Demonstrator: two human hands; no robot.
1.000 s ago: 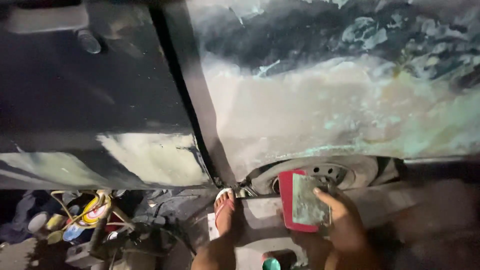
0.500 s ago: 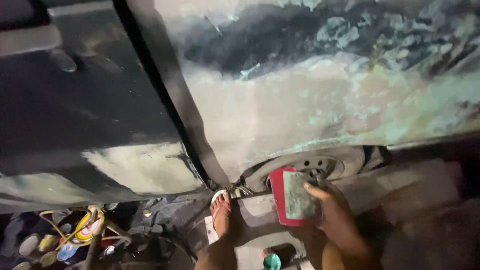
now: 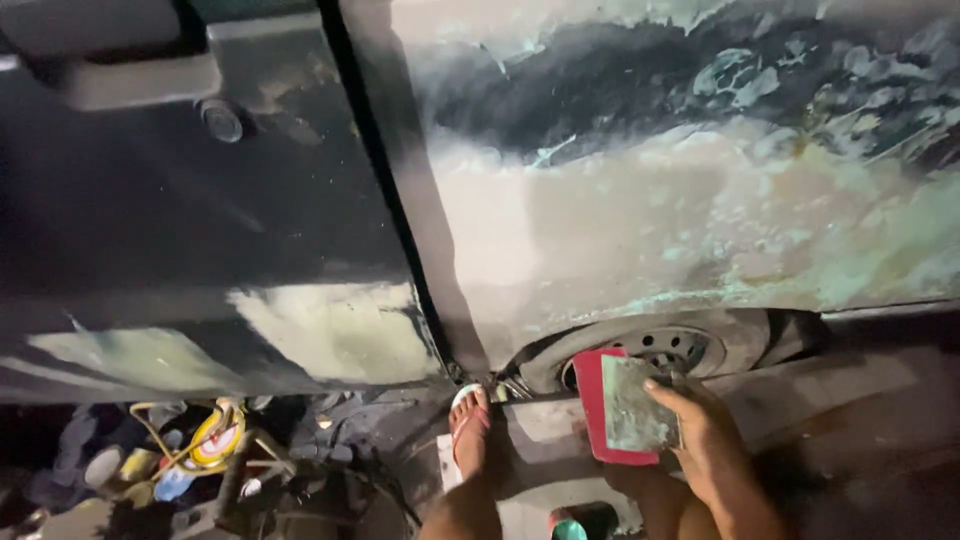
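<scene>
Beside sanded car panel (image 3: 640,260), right hand (image 3: 705,445) gripping red sanding block (image 3: 625,410); left hand out of view.

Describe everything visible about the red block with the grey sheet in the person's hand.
The red block is a flat, rectangular pad, seemingly rubber or plastic. A grey, worn, mottled sheet, apparently sandpaper, lies over most of its face, leaving a red strip on the left and bottom. It is held tilted, low in front of the car wheel. The right hand holds it from the right, fingertips on the sheet.
</scene>
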